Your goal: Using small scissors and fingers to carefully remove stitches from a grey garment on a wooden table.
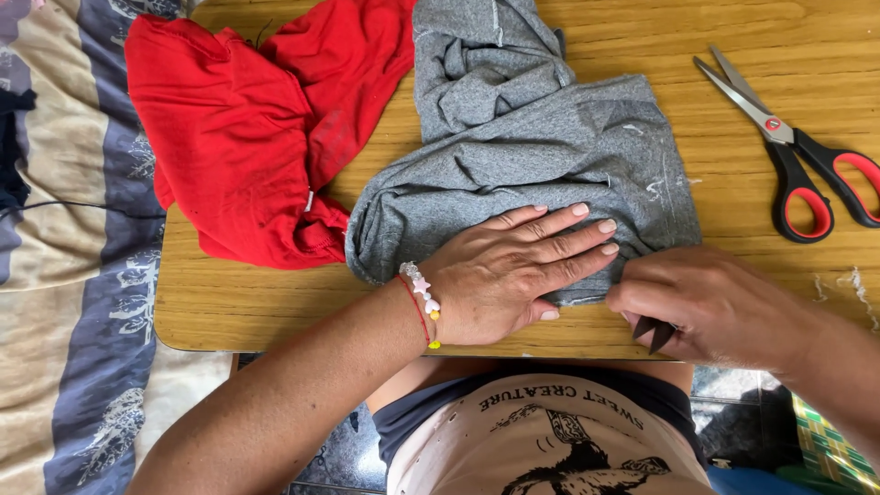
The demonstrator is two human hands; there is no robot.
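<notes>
A grey garment lies crumpled on a wooden table. My left hand presses flat on its near edge, fingers spread and pointing right; a beaded bracelet and red string sit on the wrist. My right hand is closed at the garment's near right corner, pinching the fabric edge, with a small dark pointed thing showing under the fingers. What that dark thing is cannot be told.
A red garment lies bunched at the table's left, touching the grey one. Scissors with red and black handles rest shut at the right. A patterned bedcover lies left of the table. Thread scraps sit near the right edge.
</notes>
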